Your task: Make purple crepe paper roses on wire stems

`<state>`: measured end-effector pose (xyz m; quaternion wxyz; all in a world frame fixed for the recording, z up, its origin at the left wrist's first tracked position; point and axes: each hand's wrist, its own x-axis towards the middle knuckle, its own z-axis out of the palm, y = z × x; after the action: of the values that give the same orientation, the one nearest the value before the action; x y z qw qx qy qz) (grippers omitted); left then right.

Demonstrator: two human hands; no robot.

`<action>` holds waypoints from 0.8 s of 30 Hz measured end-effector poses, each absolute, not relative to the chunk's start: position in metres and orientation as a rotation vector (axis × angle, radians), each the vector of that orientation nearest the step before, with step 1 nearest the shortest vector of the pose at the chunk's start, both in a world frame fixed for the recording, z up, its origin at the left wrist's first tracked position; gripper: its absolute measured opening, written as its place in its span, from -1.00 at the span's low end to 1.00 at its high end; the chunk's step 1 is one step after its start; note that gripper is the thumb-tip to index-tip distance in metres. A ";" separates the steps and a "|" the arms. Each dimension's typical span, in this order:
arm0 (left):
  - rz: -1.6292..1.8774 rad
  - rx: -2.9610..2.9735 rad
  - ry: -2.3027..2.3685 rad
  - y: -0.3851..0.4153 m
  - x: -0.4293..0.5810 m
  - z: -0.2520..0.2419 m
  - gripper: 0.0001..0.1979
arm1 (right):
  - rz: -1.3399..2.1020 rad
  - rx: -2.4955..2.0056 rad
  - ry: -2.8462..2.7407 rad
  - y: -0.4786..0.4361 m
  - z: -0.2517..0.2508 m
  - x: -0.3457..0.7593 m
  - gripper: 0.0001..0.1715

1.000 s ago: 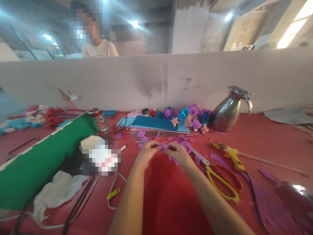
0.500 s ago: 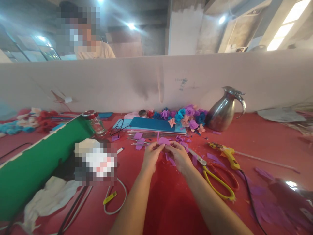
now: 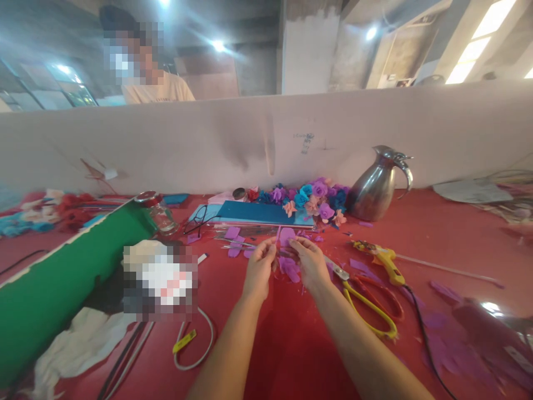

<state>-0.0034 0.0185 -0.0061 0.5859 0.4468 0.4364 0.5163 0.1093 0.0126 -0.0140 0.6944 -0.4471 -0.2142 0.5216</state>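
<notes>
right hand (image 3: 312, 262) pinches petal (image 3: 287, 235) by its edge, likely to spare its face; left hand (image 3: 259, 269) beside it, grip cannot be told; scissors (image 3: 342, 274) lie near, presumably for reach.

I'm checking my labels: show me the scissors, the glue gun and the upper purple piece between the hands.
Scissors (image 3: 342, 274): head view, metal near the pivot.
Glue gun (image 3: 388, 261): head view, yellow body.
Upper purple piece (image 3: 286, 236): head view, middle of its flat face.
</notes>
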 end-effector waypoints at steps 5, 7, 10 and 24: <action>1.201 0.903 0.970 0.015 0.005 -0.011 -0.49 | 1.187 -0.928 -0.517 0.008 -0.014 0.099 -0.71; 1.214 0.886 0.943 0.013 0.007 -0.014 -0.51 | 1.183 -0.909 -0.496 0.007 -0.013 0.095 -0.72; 1.258 0.866 0.914 0.012 0.011 -0.016 -0.57 | 1.203 -0.890 -0.438 0.005 -0.011 0.092 -0.74; 1.311 0.689 0.942 0.007 0.014 -0.010 -0.66 | 1.147 -0.920 -0.429 0.004 -0.012 0.090 -0.78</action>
<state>0.0144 0.0072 -0.0102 0.6388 0.3019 0.4129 0.5747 0.0902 0.0036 -0.0122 0.7206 -0.4165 -0.1943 0.5192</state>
